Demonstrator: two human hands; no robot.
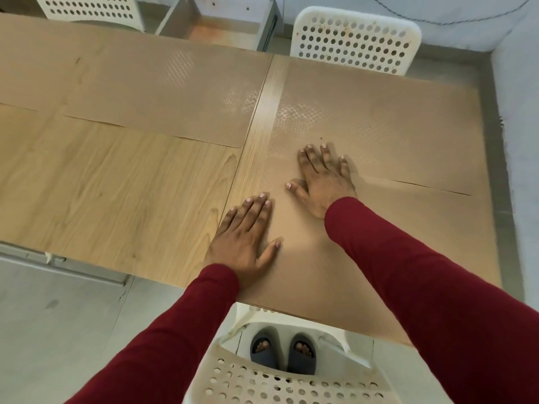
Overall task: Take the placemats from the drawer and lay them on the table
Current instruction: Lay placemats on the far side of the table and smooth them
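Note:
Three tan placemats lie flat on the wooden table (102,182). The near right placemat (364,258) reaches the front edge. My left hand (245,237) rests palm down on its left edge, fingers spread. My right hand (323,176) lies flat across its far edge, fingertips overlapping the far right placemat (379,112). A third placemat (151,94) covers the far left of the table. Neither hand grips anything. An open drawer (215,30) shows beyond the table's far edge; its bottom looks bare.
White perforated chairs stand at the far right (355,39), far left (87,7) and directly below me (285,380). My feet in dark slippers (283,354) show under the table edge. A grey wall (519,141) runs along the right.

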